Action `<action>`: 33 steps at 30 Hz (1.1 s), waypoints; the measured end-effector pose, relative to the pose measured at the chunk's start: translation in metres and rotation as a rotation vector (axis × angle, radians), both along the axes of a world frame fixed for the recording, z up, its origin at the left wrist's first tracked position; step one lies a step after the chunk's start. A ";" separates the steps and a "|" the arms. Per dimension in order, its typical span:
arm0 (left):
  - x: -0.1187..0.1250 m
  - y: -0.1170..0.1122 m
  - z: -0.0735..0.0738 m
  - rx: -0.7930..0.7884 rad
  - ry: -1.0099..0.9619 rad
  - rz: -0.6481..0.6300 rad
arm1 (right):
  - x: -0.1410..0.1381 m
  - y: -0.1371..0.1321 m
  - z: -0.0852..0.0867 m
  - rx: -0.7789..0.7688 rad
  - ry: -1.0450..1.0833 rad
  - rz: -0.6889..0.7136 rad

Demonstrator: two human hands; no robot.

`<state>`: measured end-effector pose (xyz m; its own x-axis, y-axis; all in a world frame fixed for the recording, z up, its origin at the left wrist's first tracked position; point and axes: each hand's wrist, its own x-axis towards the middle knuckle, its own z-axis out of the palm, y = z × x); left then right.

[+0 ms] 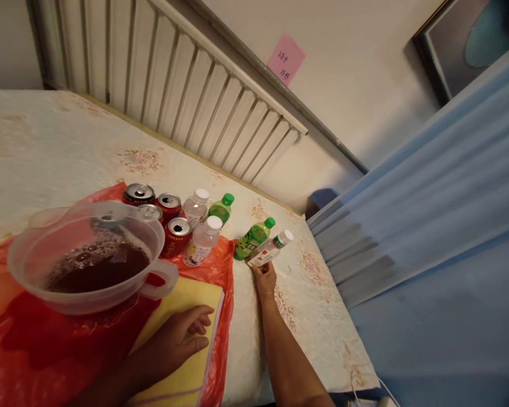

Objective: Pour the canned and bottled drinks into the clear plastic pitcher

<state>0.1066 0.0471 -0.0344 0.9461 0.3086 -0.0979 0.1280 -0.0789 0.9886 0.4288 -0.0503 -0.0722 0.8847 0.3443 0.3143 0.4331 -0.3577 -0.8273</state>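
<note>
My right hand [264,278] reaches out over the tablecloth, its fingers closed around the bottom of a clear bottle [268,255] with a white cap and a white label. That bottle leans beside a green-capped drink bottle [251,239] with a green label. Over a yellow book [197,294] lies my left hand [189,333], fingers loosely bent and apart, with nothing in it. Just beyond it stands a translucent plastic pitcher [163,277] of dark brown, bubbly liquid, its handle turned toward my left hand.
Several opened drink cans [176,243] stand behind the pitcher. Beside them are two white-capped bottles [200,244] and another green-capped bottle [220,210]. A red plastic sheet [80,350] covers part of the flowered tablecloth [106,135]. A radiator [186,85] and a blue curtain [424,226] border the table.
</note>
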 end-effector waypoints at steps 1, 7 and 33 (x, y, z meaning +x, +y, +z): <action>0.000 0.000 0.001 0.002 0.001 -0.003 | 0.000 0.000 0.000 0.005 -0.004 -0.008; 0.000 0.000 0.006 -0.006 -0.020 0.013 | -0.012 -0.010 -0.002 0.078 -0.054 -0.147; -0.015 0.003 0.004 0.034 -0.101 0.036 | -0.096 0.177 0.227 -0.662 -0.691 0.508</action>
